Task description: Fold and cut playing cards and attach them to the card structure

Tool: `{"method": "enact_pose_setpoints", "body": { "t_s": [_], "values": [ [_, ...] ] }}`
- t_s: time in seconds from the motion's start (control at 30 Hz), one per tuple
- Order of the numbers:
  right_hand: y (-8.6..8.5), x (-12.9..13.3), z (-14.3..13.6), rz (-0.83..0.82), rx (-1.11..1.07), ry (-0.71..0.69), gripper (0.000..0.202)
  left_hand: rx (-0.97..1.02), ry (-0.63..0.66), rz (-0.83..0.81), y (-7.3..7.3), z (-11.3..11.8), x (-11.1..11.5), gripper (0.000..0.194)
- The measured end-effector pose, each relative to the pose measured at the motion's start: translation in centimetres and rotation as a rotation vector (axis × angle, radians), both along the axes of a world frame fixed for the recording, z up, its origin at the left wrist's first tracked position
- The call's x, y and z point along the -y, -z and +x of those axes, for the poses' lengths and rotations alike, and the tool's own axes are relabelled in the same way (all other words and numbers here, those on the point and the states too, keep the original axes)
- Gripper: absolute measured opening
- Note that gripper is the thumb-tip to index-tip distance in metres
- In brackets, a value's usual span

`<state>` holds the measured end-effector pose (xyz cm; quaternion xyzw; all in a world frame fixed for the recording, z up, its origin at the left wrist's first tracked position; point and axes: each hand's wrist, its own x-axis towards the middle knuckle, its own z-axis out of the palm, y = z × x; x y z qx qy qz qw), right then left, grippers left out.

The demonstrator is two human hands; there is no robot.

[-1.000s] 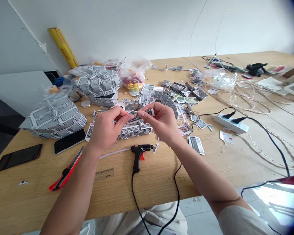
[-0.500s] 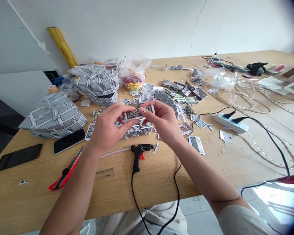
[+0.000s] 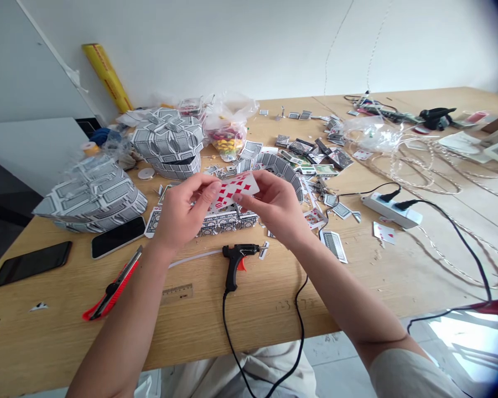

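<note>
The left hand (image 3: pixel 181 213) pinches the left end of a playing card (image 3: pixel 245 182) between thumb and fingers; the right hand (image 3: pixel 277 207) closes on it too, thumb on the diamond-marked face. The card is above a patterned card structure (image 3: pixel 228 222). Nearer, a strip of table (image 3: pixel 269 318) separates the glue gun (image 3: pixel 232 265) from the front edge, where its black cord (image 3: pixel 228 326) drops between the forearms.

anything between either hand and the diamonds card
Nothing visible: the left hand and right hand both hold the diamonds card directly. The glue gun lies nearer the person, not between them.
</note>
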<state>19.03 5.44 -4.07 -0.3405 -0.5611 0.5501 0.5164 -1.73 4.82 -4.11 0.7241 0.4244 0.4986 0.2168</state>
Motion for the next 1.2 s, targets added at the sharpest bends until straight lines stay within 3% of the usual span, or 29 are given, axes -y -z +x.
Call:
{"method": "enact_pose_setpoints", "body": {
  "t_s": [0.13, 0.33, 0.43, 0.5, 0.63, 0.77, 0.93, 1.07, 1.2],
  "values": [
    [0.4, 0.2, -0.2, 0.032, -0.064, -0.069, 0.059, 0.211, -0.002, -0.126, 0.2, 0.3, -0.3, 0.027],
    [0.7, 1.0, -0.5, 0.249, -0.011, -0.006, 0.045, 0.264, -0.033, -0.085, 0.5, 0.2, -0.6, 0.039],
    [0.5, 1.1, -0.3, 0.294, 0.120, 0.003, 0.023, 0.217, -0.030, -0.031, 0.3, 0.1, -0.5, 0.038],
    [0.4, 0.9, -0.3, 0.276, 0.130, -0.007, 0.014, 0.182, -0.032, 0.010, 0.0, 0.2, -0.3, 0.034],
    [0.5, 0.5, -0.3, 0.164, -0.016, 0.003, 0.028, 0.144, 0.026, 0.033, -0.4, 0.2, 0.2, 0.022],
    [0.5, 0.4, -0.2, 0.124, -0.065, 0.013, 0.032, 0.170, 0.097, -0.030, -0.4, 0.1, 0.6, 0.031],
    [0.0, 0.6, 0.0, 0.064, -0.071, 0.024, 0.055, 0.143, -0.014, 0.050, -0.2, 0.2, 0.6, 0.027],
    [-0.1, 0.5, 0.2, 0.075, -0.041, 0.047, 0.048, 0.046, -0.098, 0.179, -0.3, 0.4, 0.7, 0.020],
    [0.3, 0.3, 0.4, 0.184, 0.141, 0.154, 0.032, -0.045, -0.152, 0.253, -0.4, 0.4, 0.8, 0.011]
  ]
}}
